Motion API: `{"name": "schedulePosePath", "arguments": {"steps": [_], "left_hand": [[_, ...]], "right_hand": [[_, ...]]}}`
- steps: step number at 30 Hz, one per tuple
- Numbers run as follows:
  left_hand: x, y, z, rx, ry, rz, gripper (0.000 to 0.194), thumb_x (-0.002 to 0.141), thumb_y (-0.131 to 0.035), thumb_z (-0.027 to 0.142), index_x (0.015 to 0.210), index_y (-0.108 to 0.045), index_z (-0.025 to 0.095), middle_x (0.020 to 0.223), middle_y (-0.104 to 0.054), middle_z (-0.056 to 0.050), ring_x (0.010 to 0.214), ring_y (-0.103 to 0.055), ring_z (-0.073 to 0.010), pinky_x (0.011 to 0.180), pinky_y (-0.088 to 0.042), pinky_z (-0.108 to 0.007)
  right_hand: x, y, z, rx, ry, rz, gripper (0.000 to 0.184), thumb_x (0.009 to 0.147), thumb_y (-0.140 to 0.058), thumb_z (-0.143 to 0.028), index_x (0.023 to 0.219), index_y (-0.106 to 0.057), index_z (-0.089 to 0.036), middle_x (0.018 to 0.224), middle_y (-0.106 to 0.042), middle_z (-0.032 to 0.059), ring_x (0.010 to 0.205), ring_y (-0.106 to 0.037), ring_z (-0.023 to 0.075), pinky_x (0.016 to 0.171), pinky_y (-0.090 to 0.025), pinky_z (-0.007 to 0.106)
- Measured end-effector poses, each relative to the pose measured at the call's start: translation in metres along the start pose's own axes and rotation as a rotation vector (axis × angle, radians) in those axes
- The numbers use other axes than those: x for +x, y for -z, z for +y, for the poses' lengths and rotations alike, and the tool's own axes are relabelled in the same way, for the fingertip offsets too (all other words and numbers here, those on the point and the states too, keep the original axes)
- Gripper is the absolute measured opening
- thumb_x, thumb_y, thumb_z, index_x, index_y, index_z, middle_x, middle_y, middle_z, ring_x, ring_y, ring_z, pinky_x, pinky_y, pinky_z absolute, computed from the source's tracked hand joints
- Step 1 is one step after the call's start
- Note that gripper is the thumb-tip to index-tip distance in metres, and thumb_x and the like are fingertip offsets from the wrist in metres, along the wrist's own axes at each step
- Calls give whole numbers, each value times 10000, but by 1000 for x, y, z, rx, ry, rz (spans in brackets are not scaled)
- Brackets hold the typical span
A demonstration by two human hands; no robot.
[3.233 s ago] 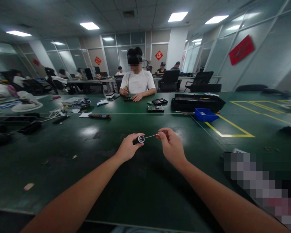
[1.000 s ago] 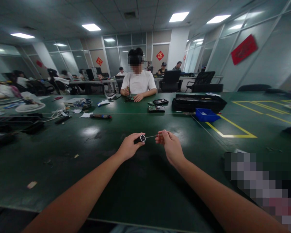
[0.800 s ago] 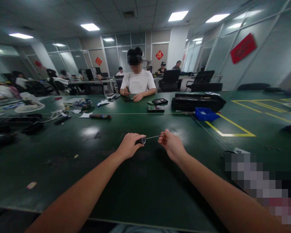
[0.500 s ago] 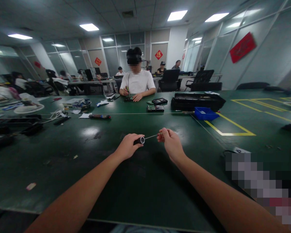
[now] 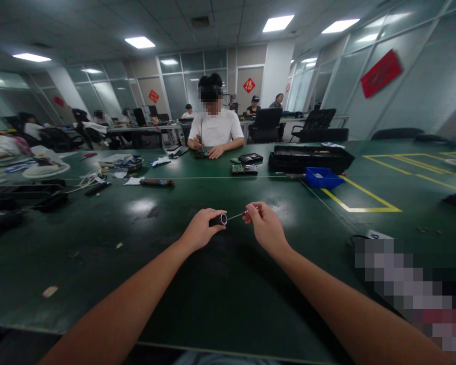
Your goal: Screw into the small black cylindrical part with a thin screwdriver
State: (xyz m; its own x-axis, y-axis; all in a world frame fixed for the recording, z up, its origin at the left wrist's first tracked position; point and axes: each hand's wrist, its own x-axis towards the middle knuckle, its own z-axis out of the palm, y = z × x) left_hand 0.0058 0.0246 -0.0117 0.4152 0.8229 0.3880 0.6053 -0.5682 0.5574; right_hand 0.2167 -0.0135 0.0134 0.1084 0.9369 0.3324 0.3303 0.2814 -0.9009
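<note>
Over the middle of the green table, my left hand is closed around a short black cylinder with a bright ring at its end, which faces me and to the right. My right hand pinches the red handle of a screwdriver. Its thin metal shaft points left, and the tip reaches the ringed end of the cylinder; whether it goes inside or only touches the rim, I cannot tell. Most of the handle is hidden by my right fingers.
Across the table a person in white works on a small part. Circuit-board drives, a black case and a blue bin stand ahead. Cables and tools lie at left, a blurred-out object at right.
The fingers of my right hand have shifted their grip, and more of the screwdriver's red handle shows. My left hand and the cylinder have stayed in place.
</note>
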Motion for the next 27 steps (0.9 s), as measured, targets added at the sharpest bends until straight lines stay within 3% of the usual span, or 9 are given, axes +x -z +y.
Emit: {"name": "schedulePosePath", "arguments": {"steps": [6,13,20,27], "left_hand": [[-1,-2,-2,-15,-9,-12,414,796,-727,252,1203,-656,278,1124,-662,-31,1054,-571,-225,947,-409,-366],[-1,-3,-3,-1,-23,-40,417,801,-727,279,1212,-653,286,1115,-666,-19,1033,-571,-215,941,-412,-362],[0,-6,-4,24,-10,-89,438,790,-729,280,1222,-655,279,1133,-660,-48,1060,-565,-242,961,-410,-397],[-1,-4,-2,-31,15,-65,417,804,-712,298,1216,-653,279,1144,-655,-48,1077,-569,-242,985,-410,-414]], "right_hand": [[1,6,-2,-28,76,111,287,946,-454,-456,922,-587,-204,794,-668,41,723,-627,176,691,-478,318],[-3,5,-5,-88,145,-12,264,962,-430,-430,941,-578,-214,817,-677,37,768,-639,186,717,-465,319],[-3,9,-9,-262,165,-4,249,973,-401,-383,905,-574,-218,774,-667,30,745,-630,191,678,-426,311],[-2,10,-9,-343,181,15,231,970,-389,-375,914,-560,-229,786,-665,36,732,-621,203,654,-406,322]]}}
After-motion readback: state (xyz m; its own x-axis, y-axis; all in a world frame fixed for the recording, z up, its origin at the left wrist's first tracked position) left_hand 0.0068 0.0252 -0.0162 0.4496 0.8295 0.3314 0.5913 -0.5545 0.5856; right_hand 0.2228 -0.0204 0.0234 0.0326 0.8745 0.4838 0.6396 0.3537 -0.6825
